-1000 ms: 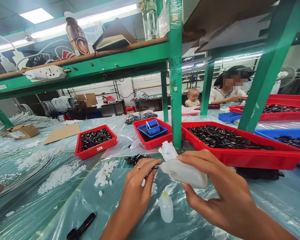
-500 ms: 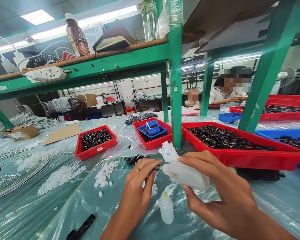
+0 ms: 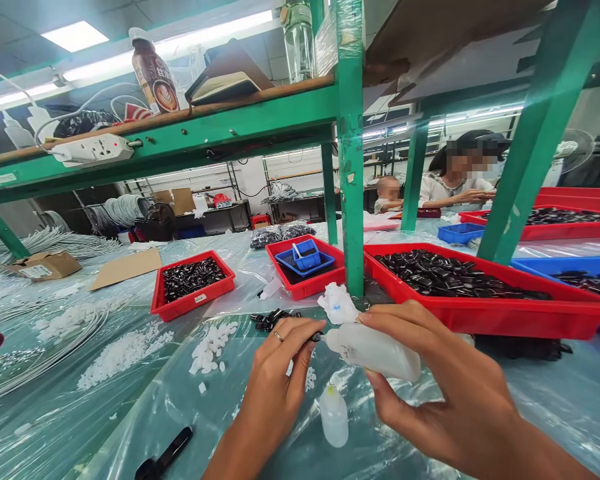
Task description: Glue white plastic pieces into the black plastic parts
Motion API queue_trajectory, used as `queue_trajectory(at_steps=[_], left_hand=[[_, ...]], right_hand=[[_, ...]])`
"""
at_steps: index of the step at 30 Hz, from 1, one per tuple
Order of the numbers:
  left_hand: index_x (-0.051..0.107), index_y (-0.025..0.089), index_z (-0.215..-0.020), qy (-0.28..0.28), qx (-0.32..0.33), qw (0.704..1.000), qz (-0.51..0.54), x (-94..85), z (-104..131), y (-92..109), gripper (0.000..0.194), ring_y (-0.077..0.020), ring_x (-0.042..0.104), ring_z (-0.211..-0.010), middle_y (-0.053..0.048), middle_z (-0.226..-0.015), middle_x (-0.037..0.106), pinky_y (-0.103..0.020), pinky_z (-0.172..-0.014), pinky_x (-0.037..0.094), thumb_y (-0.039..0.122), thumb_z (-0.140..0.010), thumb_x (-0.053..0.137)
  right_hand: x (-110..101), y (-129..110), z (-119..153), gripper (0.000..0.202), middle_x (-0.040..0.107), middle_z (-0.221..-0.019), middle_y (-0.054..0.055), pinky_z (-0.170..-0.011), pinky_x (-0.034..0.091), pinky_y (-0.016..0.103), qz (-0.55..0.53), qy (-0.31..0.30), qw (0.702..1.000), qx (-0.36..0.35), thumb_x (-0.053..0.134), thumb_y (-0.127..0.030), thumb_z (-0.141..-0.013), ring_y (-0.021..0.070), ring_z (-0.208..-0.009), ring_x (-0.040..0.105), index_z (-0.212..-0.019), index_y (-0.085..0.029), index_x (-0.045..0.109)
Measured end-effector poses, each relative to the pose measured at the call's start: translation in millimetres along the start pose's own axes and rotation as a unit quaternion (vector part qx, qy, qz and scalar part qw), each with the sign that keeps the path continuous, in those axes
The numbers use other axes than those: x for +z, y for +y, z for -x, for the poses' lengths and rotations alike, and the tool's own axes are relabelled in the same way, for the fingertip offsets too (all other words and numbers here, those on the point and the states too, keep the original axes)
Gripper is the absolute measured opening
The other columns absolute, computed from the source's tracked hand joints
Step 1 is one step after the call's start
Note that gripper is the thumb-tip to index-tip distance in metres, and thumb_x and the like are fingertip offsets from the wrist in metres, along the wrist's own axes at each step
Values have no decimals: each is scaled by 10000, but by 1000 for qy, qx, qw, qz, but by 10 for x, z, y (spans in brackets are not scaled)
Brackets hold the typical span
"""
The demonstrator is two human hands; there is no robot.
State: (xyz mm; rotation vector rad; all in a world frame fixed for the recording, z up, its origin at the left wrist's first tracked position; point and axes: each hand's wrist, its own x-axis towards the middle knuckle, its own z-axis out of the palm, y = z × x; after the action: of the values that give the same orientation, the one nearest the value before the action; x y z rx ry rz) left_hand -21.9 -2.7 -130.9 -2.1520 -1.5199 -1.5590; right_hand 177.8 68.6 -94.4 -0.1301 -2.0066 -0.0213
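Note:
My left hand [image 3: 275, 383] pinches a small black plastic part [image 3: 316, 337] between thumb and fingers; most of the part is hidden by them. In my right hand [image 3: 445, 387] lies a translucent white squeeze bottle [image 3: 375, 350], tilted nearly level, its nozzle tip pointing left and meeting the black part. Whether any liquid comes out is too small to tell. Below the hands a second small squeeze bottle [image 3: 334, 417] with a yellowish tip stands on the plastic-covered table. Crumpled white tissue [image 3: 339, 303] sits just behind the held bottle.
Red trays of black parts stand at the left [image 3: 193, 300] and right [image 3: 480, 317]. White pieces [image 3: 213, 347] lie in heaps left of my hands, near a black strap [image 3: 167, 453]. A green post [image 3: 351, 200] rises behind the tissue. Across the table sits a person [image 3: 455, 180].
Both hands, the black part and the bottle keep almost the same place. The view has shifted very slightly. Across the table, the person's head has moved a little.

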Motion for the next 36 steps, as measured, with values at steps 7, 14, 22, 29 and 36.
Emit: queue_trajectory(at_steps=[7, 14, 22, 29, 36], left_hand=[[654, 242, -1262, 2, 3, 1000, -1, -6, 6, -3, 354, -164, 651, -1074, -58, -1128, 711, -261, -893, 509, 74, -994, 495], [651, 245, -1262, 7, 12, 1000, -11, -6, 7, -16, 362, -167, 649, -1072, -60, -1146, 712, -275, -905, 511, 64, -989, 497], [660, 225, -1244, 10, -6, 1000, -22, -21, 2, 2, 326, -162, 658, -1073, -60, -1135, 718, -257, -902, 513, 82, -992, 511], [647, 258, -1268, 6, -2, 1000, -14, -18, 6, -7, 357, -144, 640, -1089, -41, -1142, 708, -250, -922, 496, 76, -997, 504], [629, 249, -1280, 5, 3, 1000, -12, -32, 20, -11, 359, -165, 624, -1106, -58, -1167, 687, -284, -925, 498, 73, -1002, 484]], right_hand=[[5, 4, 2, 451, 641, -1123, 90, -946, 513, 343, 14, 18, 999, -28, 602, -8, -868, 198, -1034, 614, -1298, -132, 547], [6, 24, -9, 425, 631, -1123, 94, -985, 487, 335, 17, 13, 999, -43, 605, 2, -865, 187, -1039, 608, -1276, -97, 560], [3, 10, 22, 411, 621, -1169, 87, -939, 498, 274, 1, 7, 999, -37, 616, -4, -870, 162, -1070, 604, -1266, -100, 558], [17, 15, 13, 425, 625, -1169, 86, -961, 495, 279, 3, 5, 999, -37, 620, 0, -863, 163, -1077, 607, -1271, -105, 560], [-1, -7, 17, 404, 620, -1173, 90, -978, 489, 290, 28, 6, 998, -48, 607, 4, -864, 167, -1081, 607, -1255, -95, 577]])
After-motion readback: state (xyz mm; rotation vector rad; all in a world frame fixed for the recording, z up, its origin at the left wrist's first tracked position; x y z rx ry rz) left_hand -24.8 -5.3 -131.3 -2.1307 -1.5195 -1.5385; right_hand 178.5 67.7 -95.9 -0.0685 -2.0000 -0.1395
